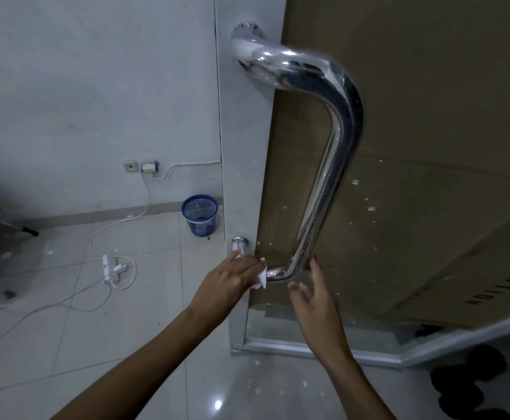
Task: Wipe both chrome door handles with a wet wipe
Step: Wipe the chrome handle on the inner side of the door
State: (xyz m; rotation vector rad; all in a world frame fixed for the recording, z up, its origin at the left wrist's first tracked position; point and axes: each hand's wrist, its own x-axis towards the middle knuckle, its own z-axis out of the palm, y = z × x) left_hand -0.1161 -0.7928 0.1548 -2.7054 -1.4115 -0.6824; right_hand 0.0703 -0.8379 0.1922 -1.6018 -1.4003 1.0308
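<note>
A long chrome door handle (323, 165) runs down the door's edge, bent at top and bottom. My left hand (229, 277) holds a white wet wipe (261, 275) wrapped on the handle's bottom leg, close to its lower mount (239, 242). My right hand (315, 298) hovers just right of the bottom bend with fingers spread and relaxed, holding nothing; one fingertip reaches the bar. Only one handle shows.
The door's glass (414, 207) shows brown cardboard behind it. A blue mesh bin (199, 214) stands by the wall to the left. A white cable and power strip (111, 268) lie on the tiled floor. Dark shoes (471, 386) sit at the lower right.
</note>
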